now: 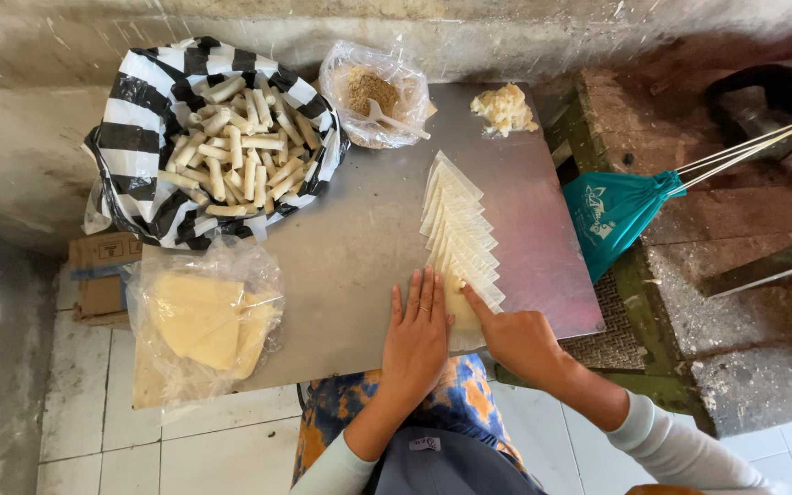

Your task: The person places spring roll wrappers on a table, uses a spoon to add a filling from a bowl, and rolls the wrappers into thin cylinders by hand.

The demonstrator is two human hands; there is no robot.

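Item one, the landmark: a metal tabletop (368, 229), grey and smooth, set against a rough plastered wall (38, 128).

My left hand (416, 335) lies flat and open on the near edge of the tabletop, fingers together and stretched forward, gripping nothing. Its fingertips come just beside the near end of the row of wrappers (458, 229).

My right hand (517, 337) sits at the same near edge, loosely curled, forefinger out and pressing on the nearest wrapper; it pins that sheet and clasps nothing.

The row of wrappers: pale, thin triangular sheets, overlapped like shingles, running from the near edge toward the middle of the tabletop, right of centre.

At the far left corner of the tabletop: a black-and-white striped bag (153, 110), mouth open, full of pale rolled sticks (236, 151).

At the far edge, centre: a clear bag of brown crumbs (373, 92) with a white plastic spoon (391, 119) in it.

At the far right corner: a small heap of yellowish filling (504, 108).

At the near left corner: a clear bag of flat yellow sheets (203, 321), overhanging the edge.

Off the right edge: a teal bag (611, 215) hung on thin canes, close to the tabletop's side.

Open room: bare metal between the striped bag and the wrappers, and a bare strip right of the wrappers up to the edge.
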